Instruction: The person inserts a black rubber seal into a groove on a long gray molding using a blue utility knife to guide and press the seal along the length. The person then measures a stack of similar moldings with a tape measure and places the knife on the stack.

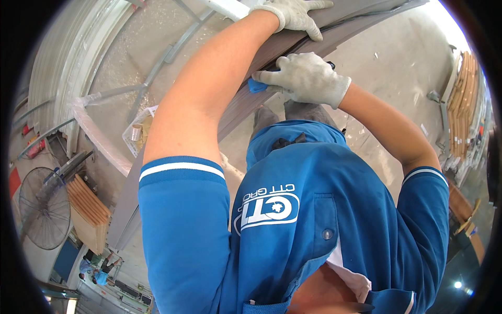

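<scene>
A long grey-brown panel (348, 14) runs slantwise in front of me, with a thin black strip (361, 20) lying along it. At the far side, my left hand (298, 13) in a whitish work glove rests on the panel with its fingers spread. Closer to me, my right hand (308, 78), gloved alike, is closed around a small tool. A blue end of this tool (256, 85) sticks out by the thumb, against the panel near the strip. Its dark other end (331, 65) shows past the fingers; the glove hides the middle, so its kind is unclear.
To the left stand a metal frame (117, 93) partly wrapped in plastic and a white crate (134, 131). Beyond are a large fan (44, 208) and stacked brown boards (86, 212). More brown boards (463, 104) stand at right. Two people (97, 273) are far off at lower left.
</scene>
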Available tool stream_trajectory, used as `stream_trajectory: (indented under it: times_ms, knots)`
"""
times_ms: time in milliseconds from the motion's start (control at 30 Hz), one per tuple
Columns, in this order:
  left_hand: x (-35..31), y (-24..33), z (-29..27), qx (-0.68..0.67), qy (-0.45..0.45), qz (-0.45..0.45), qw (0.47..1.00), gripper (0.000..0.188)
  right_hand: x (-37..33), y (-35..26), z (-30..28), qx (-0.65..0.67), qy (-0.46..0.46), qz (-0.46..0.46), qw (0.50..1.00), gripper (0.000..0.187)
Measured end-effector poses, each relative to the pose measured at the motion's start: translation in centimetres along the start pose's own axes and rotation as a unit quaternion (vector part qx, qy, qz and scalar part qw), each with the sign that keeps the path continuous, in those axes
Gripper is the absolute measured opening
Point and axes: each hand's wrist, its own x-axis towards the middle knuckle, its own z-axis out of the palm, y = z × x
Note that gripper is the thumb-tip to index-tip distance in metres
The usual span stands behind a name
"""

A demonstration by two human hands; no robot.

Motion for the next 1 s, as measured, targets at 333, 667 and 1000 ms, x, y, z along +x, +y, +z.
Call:
stream_trajectory:
  times_ms: [333, 667, 1000]
  knots:
    - [-0.9, 0.1, 0.1, 0.01, 0.038, 0.017, 0.999, 0.103, -3.9, 6.9, 0.1, 0.033, 0.119, 0.076, 0.989, 0.03]
    - [4.5, 5.1, 1.8, 0.259, 0.239, 0.153, 0.923, 0.055, -4.5, 6.3, 1.1, 0.011, 0.138, 0.084, 0.987, 0.035]
    - [12.5, 10.3, 2.8, 0.107, -0.075, -0.023, 0.991, 0.034, -4.5, 6.5, 0.6, 0.114, 0.103, 0.064, 0.986, 0.029]
